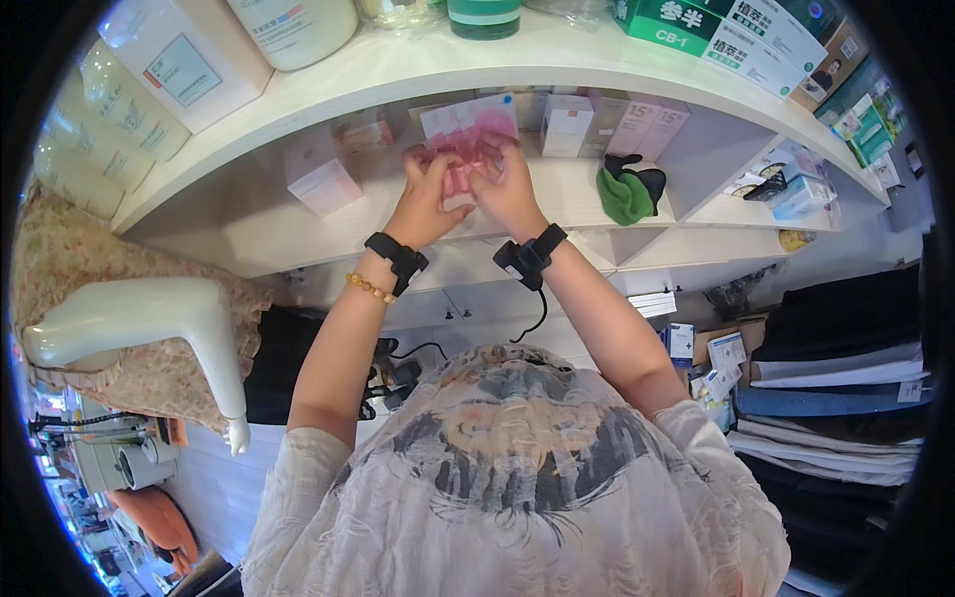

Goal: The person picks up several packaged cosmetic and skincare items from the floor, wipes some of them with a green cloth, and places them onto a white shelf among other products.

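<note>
On the shelf [388, 231] in front of me, several small translucent pink containers [456, 180] stand bunched together between my hands. My left hand [429, 198] curls its fingers over their left side, with the thumb pointing right below them. From the right, my right hand [511, 186] grips the cluster with bent fingers and thumb. Behind the containers rises a pink-and-white printed card or backing [471, 118] with a blue dot at its upper right corner. My fingers hide part of the containers, and their exact kind is unclear.
A pale pink box [322, 179] sits left of my hands. To the right are a white carton [567, 127] and a green-and-black cloth item [628, 192]. The upper shelf's edge [477, 74] overhangs the back. A mannequin arm [164, 317] juts in at left; folded clothes [835, 403] lie right.
</note>
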Demonstrator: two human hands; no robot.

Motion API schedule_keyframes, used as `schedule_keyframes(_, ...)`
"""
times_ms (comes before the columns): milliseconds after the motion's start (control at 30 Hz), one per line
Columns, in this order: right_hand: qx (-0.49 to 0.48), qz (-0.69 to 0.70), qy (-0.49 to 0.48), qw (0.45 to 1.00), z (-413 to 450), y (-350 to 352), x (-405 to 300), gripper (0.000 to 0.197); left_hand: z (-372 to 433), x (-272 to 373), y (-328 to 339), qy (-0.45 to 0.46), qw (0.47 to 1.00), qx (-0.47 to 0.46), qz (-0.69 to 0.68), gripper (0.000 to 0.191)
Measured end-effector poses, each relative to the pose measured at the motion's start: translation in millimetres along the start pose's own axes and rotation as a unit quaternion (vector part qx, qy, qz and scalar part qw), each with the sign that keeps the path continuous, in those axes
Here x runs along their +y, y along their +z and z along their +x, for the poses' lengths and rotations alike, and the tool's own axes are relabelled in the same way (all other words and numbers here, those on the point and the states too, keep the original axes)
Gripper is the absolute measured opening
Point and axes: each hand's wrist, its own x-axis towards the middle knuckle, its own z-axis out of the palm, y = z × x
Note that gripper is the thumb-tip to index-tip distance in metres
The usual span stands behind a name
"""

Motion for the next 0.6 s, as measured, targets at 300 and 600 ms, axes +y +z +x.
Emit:
schedule_keyframes(300, -0.003, 0.073, -0.02, 0.997, -1, -5, 12, 0.051, 8, -9, -4, 0.028, 0.998, 0.033, 0.053, 0.026)
schedule_keyframes(600, -0.02, -0.04, -0.023, 0.999, -7, -9, 8, 0.053, 6, -4, -21, -0.117, 0.985, -0.024, -0.128, 0.036)
